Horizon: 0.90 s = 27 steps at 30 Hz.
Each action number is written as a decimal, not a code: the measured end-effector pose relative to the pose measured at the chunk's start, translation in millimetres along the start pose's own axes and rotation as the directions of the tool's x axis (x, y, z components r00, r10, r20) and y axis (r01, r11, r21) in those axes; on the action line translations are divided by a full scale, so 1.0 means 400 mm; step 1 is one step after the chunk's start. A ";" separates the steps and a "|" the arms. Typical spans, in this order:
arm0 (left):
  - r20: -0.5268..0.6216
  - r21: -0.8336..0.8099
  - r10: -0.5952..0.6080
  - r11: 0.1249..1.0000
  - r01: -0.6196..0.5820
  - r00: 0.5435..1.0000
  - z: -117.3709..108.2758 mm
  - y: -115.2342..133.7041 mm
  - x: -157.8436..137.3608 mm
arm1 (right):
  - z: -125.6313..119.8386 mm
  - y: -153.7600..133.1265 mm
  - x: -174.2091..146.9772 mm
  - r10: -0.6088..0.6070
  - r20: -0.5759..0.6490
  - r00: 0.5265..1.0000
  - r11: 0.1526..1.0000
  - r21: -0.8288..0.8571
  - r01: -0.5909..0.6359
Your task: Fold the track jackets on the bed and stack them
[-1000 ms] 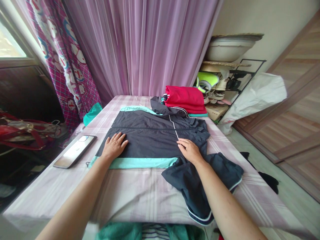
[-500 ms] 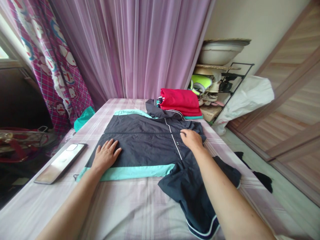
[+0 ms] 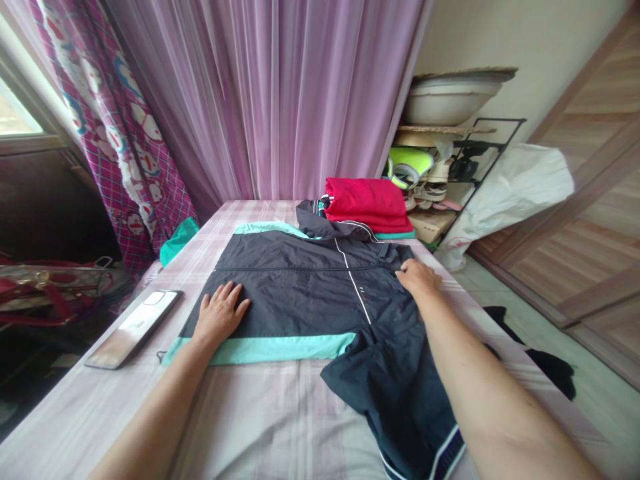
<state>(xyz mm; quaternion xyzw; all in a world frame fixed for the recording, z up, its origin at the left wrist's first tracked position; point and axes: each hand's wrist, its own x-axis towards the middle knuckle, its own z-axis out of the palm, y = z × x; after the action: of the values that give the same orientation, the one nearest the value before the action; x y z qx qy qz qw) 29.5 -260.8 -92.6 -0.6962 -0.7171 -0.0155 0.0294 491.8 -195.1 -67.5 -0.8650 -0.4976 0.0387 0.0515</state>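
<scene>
A dark jacket [image 3: 290, 293] with mint-green side panels and white piping lies spread on the table, its hem to the left and collar to the right. Its front zipper runs across the middle. My left hand [image 3: 221, 313] rests flat on the jacket near the hem, fingers spread. At the collar end, my right hand [image 3: 419, 277] pinches the top of the zipper line; whether a zipper pull is between the fingers is too small to make out. The near sleeve stretches toward me, partly behind my right forearm. The far sleeve reaches back to a folded red garment [image 3: 367, 203].
A phone [image 3: 135, 330] lies at the left on the checked tablecloth [image 3: 270, 413]. Purple curtains [image 3: 280, 100] hang behind the table. To the right stand a rack with a basin [image 3: 453, 100] and shoes, a white bag [image 3: 520, 193] and a wooden door [image 3: 575, 220].
My right hand has slid right along the zipper line to the collar end of the jacket. My left hand stays flat near the hem. The view has shifted slightly.
</scene>
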 end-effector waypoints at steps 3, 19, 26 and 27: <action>-0.008 -0.006 -0.005 1.000 0.005 1.000 -0.001 0.006 0.000 | 0.017 0.011 -0.001 -0.038 -0.050 0.998 0.999 0.014 0.038; -0.025 -0.084 0.028 0.996 -0.030 0.999 0.009 0.012 -0.011 | 0.022 0.053 -0.006 0.091 -0.084 0.992 0.994 0.061 -0.087; -0.048 -0.086 0.011 0.996 -0.015 0.999 0.009 -0.002 -0.011 | 0.012 0.055 0.008 0.093 -0.096 0.991 0.993 0.078 -0.086; -0.043 -0.082 0.016 0.996 -0.019 0.999 0.008 -0.002 -0.012 | 0.011 0.056 0.010 0.106 -0.077 0.991 0.991 0.086 -0.099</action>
<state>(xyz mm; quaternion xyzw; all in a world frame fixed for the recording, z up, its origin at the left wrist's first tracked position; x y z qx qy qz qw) 28.8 -265.3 -96.1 -0.7025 -0.7090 -0.0596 0.0161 512.5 -202.5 -75.0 -0.8874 -0.4480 0.0263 0.1051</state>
